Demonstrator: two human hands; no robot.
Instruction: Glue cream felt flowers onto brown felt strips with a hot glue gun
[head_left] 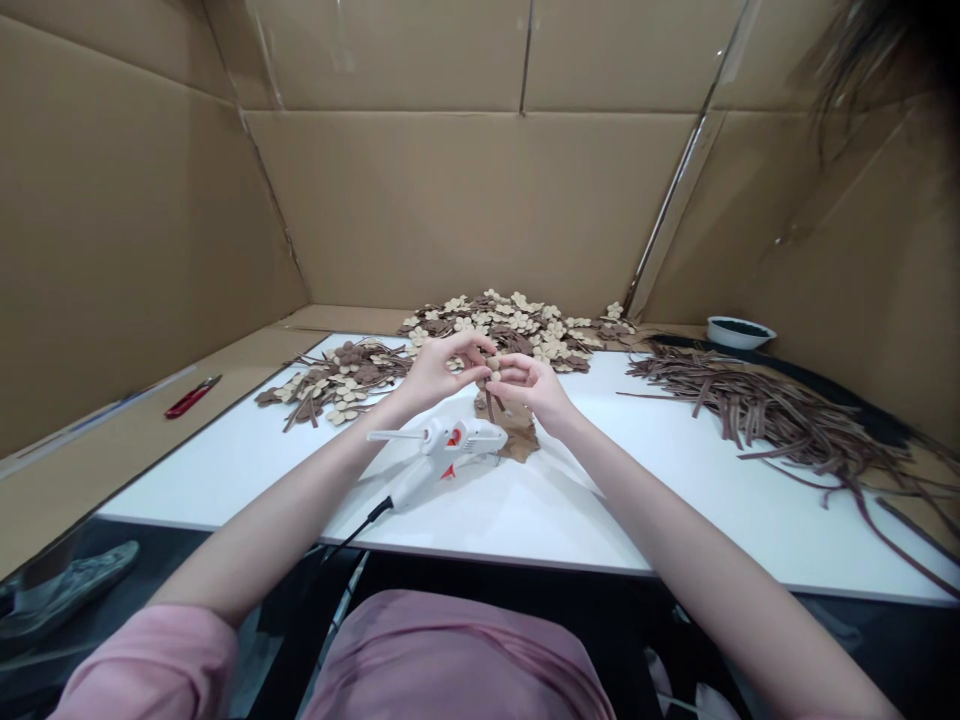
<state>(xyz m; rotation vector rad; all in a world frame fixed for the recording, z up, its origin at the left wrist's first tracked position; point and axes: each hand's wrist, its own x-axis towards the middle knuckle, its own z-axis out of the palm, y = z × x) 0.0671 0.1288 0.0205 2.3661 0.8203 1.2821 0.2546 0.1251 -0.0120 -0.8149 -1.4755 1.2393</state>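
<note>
Over the middle of the white table, my left hand (pixel 448 368) and my right hand (pixel 531 388) meet with fingertips pinched together. Between them is a small flower (pixel 493 365), light tan, with a narrow brown strip (pixel 491 405) hanging below it. My fingers partly cover both. Just under and nearer to me stands a white glue gun (pixel 442 448) with an orange trigger, its black cord running off the table's front edge. A ragged brown scrap (pixel 523 437) lies by its nozzle, below my right hand.
Behind my hands spreads a heap of beige and brown flowers (pixel 517 318). Flowers with strips attached (pixel 341 385) lie to the left. A pile of brown strips (pixel 757 400) and a white bowl (pixel 739 335) are at right. A red cutter knife (pixel 191 397) lies far left. Cardboard walls (pixel 465 210) surround the table.
</note>
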